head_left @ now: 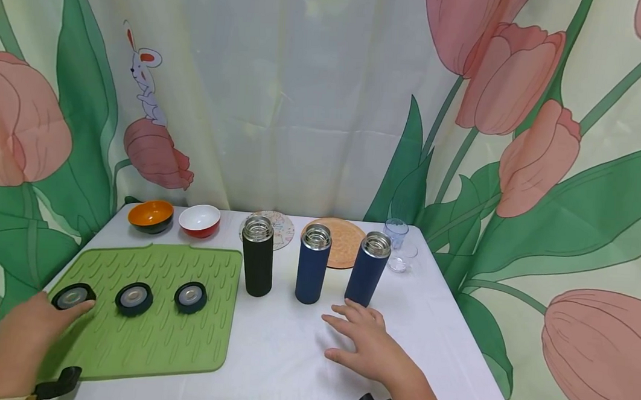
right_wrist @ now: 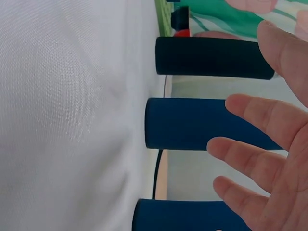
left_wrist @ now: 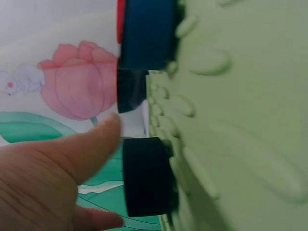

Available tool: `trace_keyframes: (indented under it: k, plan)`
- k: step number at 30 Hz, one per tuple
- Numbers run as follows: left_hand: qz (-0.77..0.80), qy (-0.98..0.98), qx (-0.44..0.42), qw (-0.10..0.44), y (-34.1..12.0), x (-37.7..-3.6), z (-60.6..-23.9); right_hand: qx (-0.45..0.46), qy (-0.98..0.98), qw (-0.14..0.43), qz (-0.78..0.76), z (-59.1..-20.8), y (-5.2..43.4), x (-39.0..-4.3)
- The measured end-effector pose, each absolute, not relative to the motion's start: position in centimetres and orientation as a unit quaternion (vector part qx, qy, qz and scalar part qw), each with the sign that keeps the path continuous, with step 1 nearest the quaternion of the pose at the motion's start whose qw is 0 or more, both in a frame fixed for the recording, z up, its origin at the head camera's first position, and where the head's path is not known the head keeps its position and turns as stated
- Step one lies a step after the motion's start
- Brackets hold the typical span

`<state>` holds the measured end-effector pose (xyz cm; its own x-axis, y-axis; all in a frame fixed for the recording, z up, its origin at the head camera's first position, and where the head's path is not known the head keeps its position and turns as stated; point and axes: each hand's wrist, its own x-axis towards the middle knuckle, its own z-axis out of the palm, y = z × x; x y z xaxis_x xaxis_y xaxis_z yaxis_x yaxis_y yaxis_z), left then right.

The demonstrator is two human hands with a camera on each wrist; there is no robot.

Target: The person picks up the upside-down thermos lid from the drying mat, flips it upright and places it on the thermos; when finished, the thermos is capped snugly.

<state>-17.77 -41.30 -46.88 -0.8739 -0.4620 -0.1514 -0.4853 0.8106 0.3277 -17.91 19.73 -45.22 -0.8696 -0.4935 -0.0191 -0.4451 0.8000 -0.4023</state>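
Your left hand [head_left: 22,329], fingers loosely spread and holding nothing, reaches the black lid [head_left: 73,296] at 9 o'clock on the green mat [head_left: 182,350]. It is probably light, rigid and slick, so take it by the rim. Your right hand [head_left: 370,344] rests open on the surface [head_left: 279,367], just short of the blue flask [head_left: 367,268]. Count three lids, three uncapped flasks, two bowls.

An orange bowl [head_left: 150,214] and a red bowl [head_left: 200,219] sit at the back of the white table [head_left: 284,367]. Right of them lie a patterned round mat [head_left: 281,229] and a cork mat [head_left: 346,240]. Two clear cups [head_left: 399,246] stand near the table's back right corner.
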Motion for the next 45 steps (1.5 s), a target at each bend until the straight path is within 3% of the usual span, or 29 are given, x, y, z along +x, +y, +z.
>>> trace_keyframes:
  k: [3,17,27,33,45]
  plan:
    - [0.172,0.951,-0.253,0.054,-41.3,-17.8,-47.4,-0.248,0.946,0.061,-0.199,-45.3,19.8,-17.9]
    - [0.164,0.947,-0.271,0.049,-41.8,-19.0,-47.8,-0.243,0.946,0.071,-0.202,-45.5,19.9,-17.8]
    - [0.198,0.945,-0.259,-0.018,-39.7,-18.9,-46.6,-0.233,0.947,0.085,-0.204,-45.8,19.9,-18.1]
    - [0.230,0.953,-0.188,-0.058,-36.0,-19.1,-44.4,-0.226,0.952,0.061,-0.197,-46.1,19.7,-18.4]
    - [0.251,0.967,-0.038,-0.037,-25.6,-18.6,-43.6,-0.221,0.955,0.033,-0.193,-45.9,19.1,-18.7]
